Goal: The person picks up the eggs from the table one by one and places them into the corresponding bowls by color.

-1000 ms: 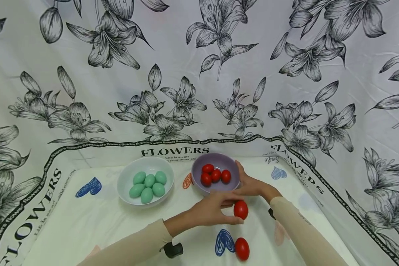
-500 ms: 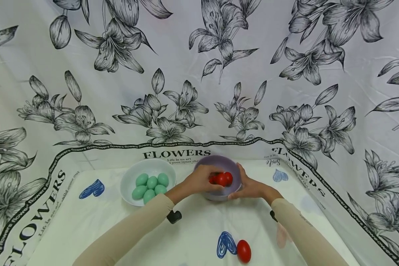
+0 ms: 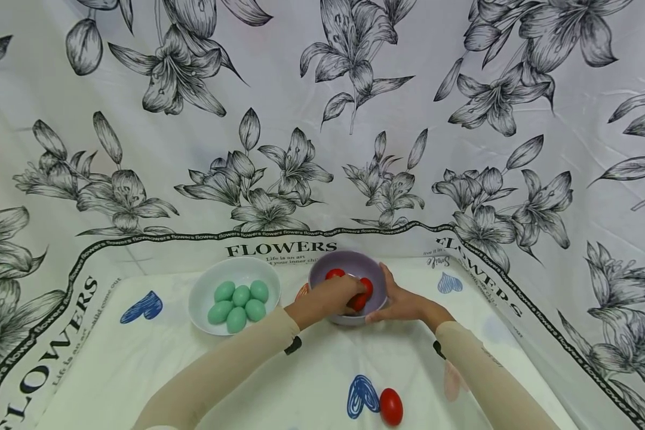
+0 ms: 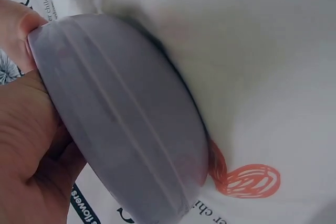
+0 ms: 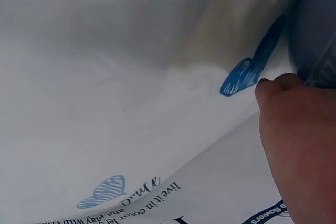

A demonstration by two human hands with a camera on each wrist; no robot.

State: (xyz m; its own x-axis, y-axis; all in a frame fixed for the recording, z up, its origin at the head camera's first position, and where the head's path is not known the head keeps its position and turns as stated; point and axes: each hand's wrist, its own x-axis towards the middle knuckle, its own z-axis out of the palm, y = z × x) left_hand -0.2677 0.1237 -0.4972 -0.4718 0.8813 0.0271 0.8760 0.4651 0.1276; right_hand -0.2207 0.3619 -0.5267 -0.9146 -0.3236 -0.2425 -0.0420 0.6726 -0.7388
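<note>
My left hand (image 3: pixel 335 295) reaches over the near rim into a purple bowl (image 3: pixel 341 257), its fingers curled down onto a red egg (image 3: pixel 358 303). Other red eggs (image 3: pixel 335 273) show around the hand, partly covered by it. In the left wrist view, the hand (image 4: pixel 26 124) lies at the bowl's rim and its fingertips are hidden inside. My right hand (image 3: pixel 405 303) holds the bowl's right side, thumb toward the front and fingers toward the back. The right wrist view shows this hand (image 5: pixel 296 135) against the bowl's outer wall (image 5: pixel 315 30).
Left of the purple bowl stands a white bowl (image 3: pixel 201 316) with several pale green eggs (image 3: pixel 241 295). One red egg (image 3: pixel 391 407) lies on the cloth near the front, beside a printed blue heart. A flower-printed cloth (image 3: pixel 279 71) rises behind the table.
My left hand has carried a red egg from in front of the purple bowl into it, and its fingers now sit lower among the eggs. The right hand stays at the bowl's side.
</note>
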